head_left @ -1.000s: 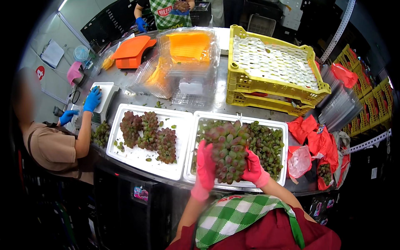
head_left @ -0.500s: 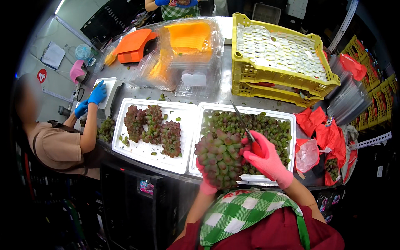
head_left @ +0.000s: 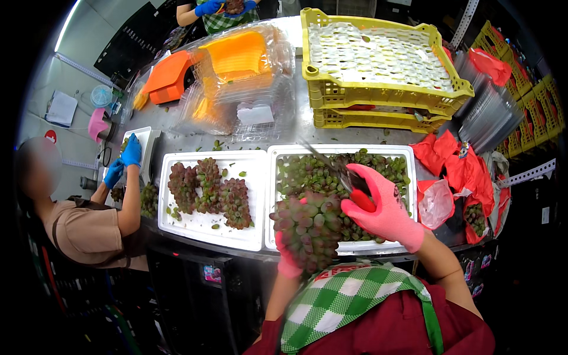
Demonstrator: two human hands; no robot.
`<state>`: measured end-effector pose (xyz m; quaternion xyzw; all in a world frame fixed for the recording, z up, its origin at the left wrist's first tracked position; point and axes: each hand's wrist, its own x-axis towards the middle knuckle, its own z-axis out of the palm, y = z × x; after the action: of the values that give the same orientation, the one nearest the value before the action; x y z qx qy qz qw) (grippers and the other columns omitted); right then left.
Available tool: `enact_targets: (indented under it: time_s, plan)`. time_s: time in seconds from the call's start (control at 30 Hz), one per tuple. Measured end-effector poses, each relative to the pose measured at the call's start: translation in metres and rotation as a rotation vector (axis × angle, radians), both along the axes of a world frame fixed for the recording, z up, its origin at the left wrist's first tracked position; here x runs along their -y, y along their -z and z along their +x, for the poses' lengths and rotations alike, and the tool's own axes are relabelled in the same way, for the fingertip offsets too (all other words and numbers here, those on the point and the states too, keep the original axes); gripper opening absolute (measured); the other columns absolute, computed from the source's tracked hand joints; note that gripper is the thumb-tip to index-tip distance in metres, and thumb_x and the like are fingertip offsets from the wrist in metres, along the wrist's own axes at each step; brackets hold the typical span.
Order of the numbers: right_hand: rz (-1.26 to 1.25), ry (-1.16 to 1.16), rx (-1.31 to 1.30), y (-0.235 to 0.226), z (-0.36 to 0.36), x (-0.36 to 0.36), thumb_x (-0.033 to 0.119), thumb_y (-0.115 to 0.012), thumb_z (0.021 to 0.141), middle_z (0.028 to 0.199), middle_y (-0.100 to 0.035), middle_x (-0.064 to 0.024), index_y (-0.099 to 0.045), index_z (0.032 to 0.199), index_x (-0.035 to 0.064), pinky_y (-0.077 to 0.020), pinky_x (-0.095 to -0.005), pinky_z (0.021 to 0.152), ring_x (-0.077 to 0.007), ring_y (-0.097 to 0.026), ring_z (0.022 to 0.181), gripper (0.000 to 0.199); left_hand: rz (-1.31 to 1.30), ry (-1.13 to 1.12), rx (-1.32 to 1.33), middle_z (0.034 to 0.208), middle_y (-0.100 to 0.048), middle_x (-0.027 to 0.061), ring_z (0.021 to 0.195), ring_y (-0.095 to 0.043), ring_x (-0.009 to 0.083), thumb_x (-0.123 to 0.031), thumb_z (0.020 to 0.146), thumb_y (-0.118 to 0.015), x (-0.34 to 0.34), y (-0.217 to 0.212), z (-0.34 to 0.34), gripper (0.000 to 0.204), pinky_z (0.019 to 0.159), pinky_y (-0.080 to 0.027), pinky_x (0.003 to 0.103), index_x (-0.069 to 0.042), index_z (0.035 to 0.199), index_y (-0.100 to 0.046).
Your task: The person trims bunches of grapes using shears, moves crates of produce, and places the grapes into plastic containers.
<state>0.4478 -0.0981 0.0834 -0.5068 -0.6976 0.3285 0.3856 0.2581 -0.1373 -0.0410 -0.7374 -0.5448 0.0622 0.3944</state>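
My left hand (head_left: pixel 288 260), in a pink glove, supports a large bunch of reddish-green grapes (head_left: pixel 307 228) from below and the left; most of its fingers are hidden behind the fruit. In my right hand (head_left: pixel 387 207), also pink-gloved, is a pair of scissors (head_left: pixel 361 200) with red handles. Their blades, blurred, point up and left above the bunch. Beneath both hands lies a white tray (head_left: pixel 340 149) full of loose green and reddish grapes (head_left: pixel 384 168). A second white tray (head_left: pixel 188 223), to the left, bears several grape bunches (head_left: pixel 208 184) and a few stray grapes.
Stacked yellow crates (head_left: pixel 387 103) stand at the back right, beside red bags (head_left: pixel 464 171). Clear plastic boxes (head_left: pixel 260 115) and an orange device (head_left: pixel 167 77) occupy the back left. A blue-gloved co-worker (head_left: pixel 89 228) works at a white scale (head_left: pixel 141 139); another person (head_left: pixel 228 21) stands across the table.
The whole view has shifted slightly. My right hand with the scissors has turned and sits higher against the bunch, its fingers less close to the fruit. The bunch has tilted a little.
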Motion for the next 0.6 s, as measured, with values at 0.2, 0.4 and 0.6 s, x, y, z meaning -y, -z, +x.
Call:
enact_targets:
  time_s: [0.2, 0.4, 0.6]
  plan:
    - [0.135, -0.247, 0.565, -0.054, 0.044, -0.005, 0.026, -0.076, 0.070, 0.090, -0.062, -0.0107, -0.056, 0.119, 0.0072, -0.0481, -0.0378, 0.069, -0.0288, -0.062, 0.078, 0.055, 0.039, -0.206, -1.062, 0.141, -0.038, 0.0101, 0.126, -0.043, 0.0206, -0.032, 0.101, -0.030, 0.011, 0.015, -0.023, 0.052, 0.105, -0.037, 0.033, -0.005, 0.145, -0.026]
    - [0.223, -0.468, 0.952, -0.098, 0.061, -0.024, 0.031, -0.070, 0.075, 0.076, -0.056, -0.0048, -0.054, 0.101, 0.0106, -0.0445, -0.0383, 0.062, -0.0243, -0.061, 0.071, 0.037, 0.607, -0.390, -1.687, 0.143, -0.036, 0.0093, 0.122, -0.043, 0.0193, -0.035, 0.100, -0.031, 0.005, 0.015, -0.037, 0.053, 0.102, -0.037, 0.032, -0.007, 0.145, -0.026]
    - [0.085, -0.686, 1.125, -0.131, 0.047, -0.042, 0.029, -0.067, 0.075, 0.076, -0.060, -0.0064, -0.053, 0.087, 0.0071, -0.0463, -0.0366, 0.059, -0.0242, -0.064, 0.071, 0.028, 0.902, -0.291, -2.057, 0.143, -0.037, 0.0109, 0.111, -0.048, 0.0198, -0.040, 0.097, -0.034, 0.004, -0.009, -0.032, 0.055, 0.092, -0.042, 0.030, -0.012, 0.144, -0.027]
